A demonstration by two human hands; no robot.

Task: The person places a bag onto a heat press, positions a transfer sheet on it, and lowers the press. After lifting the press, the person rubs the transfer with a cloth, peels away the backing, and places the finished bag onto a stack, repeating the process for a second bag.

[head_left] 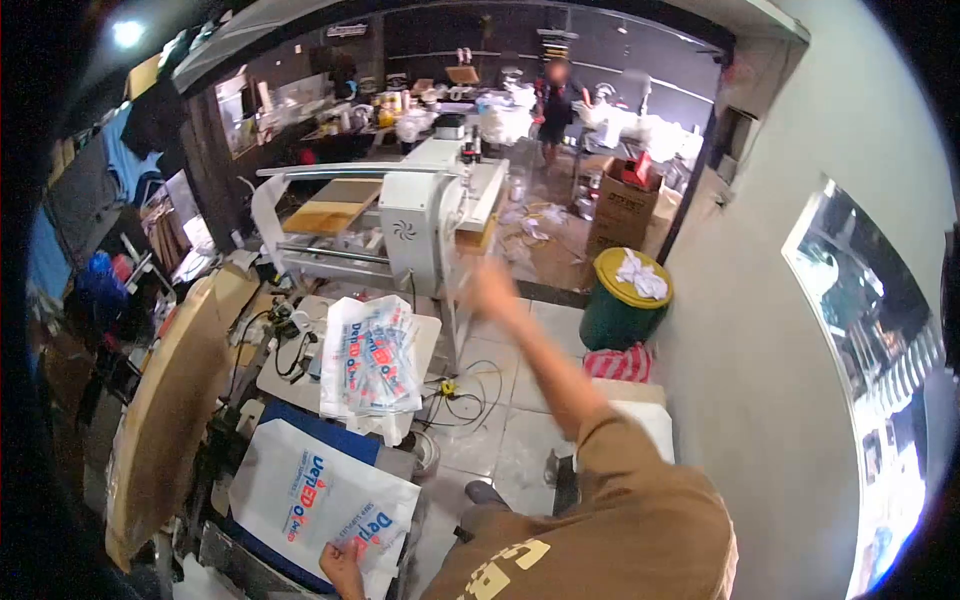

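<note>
My left hand [344, 570] is at the bottom of the view, thumb and fingertips closed on the lower part of a white printed bag [275, 480]. Blue and red lettering marks this bag, which lies flat over a dark blue pad [350, 442]. Stretched forward, my right hand [488, 288] is smeared by motion, and its fingers cannot be made out. It appears in front of the white machine [415, 225]. Beyond the pad, a pile of similar white printed bags [370, 357] rests on a pale board [428, 340].
A round-edged tan board [165, 430] stands tilted at the left. Cables [465, 385] lie on the tiled floor. A green bin with a yellow lid [622, 290] stands near the right wall, beside a cardboard box [620, 205]. Another person [556, 110] stands at the back.
</note>
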